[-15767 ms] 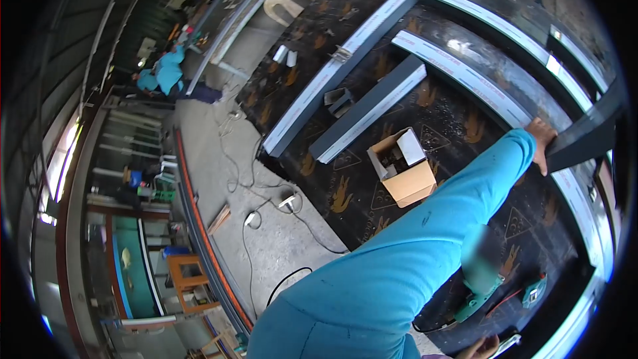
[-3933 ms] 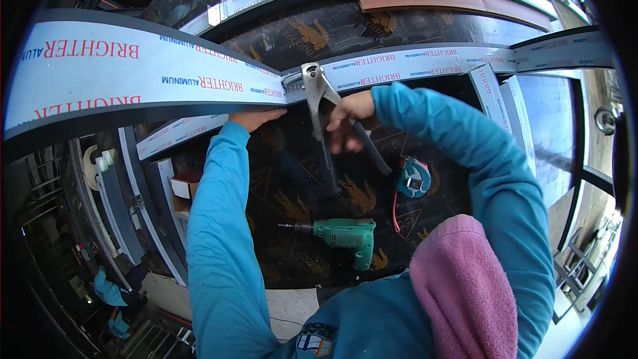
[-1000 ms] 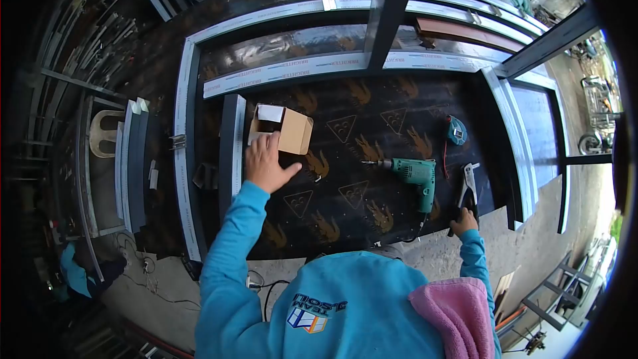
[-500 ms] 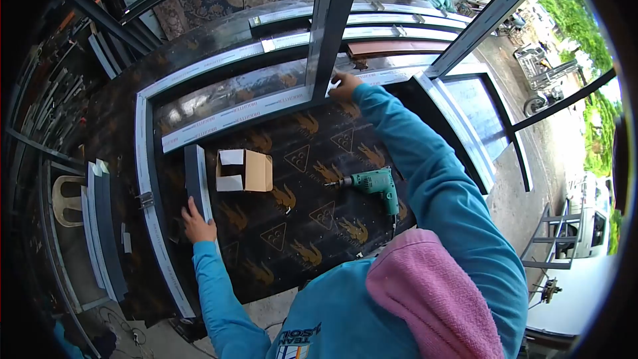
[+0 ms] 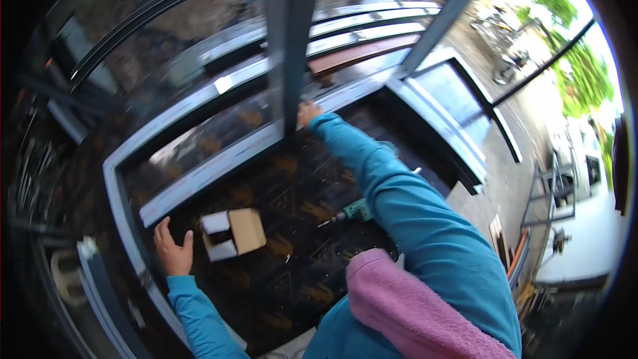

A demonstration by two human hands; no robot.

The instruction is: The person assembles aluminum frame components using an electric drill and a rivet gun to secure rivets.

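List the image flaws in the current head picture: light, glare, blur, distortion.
Head view: daylight nearly washes out the upper right, while the far left sits dim; a white glare spot marks the frame rail. Head view: wide-angle bending, black corners; slight smearing softens the drill.

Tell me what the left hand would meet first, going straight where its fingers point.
Likely the left end of the inner white-faced bar, just beyond the left hand; their relative heights are unclear here.
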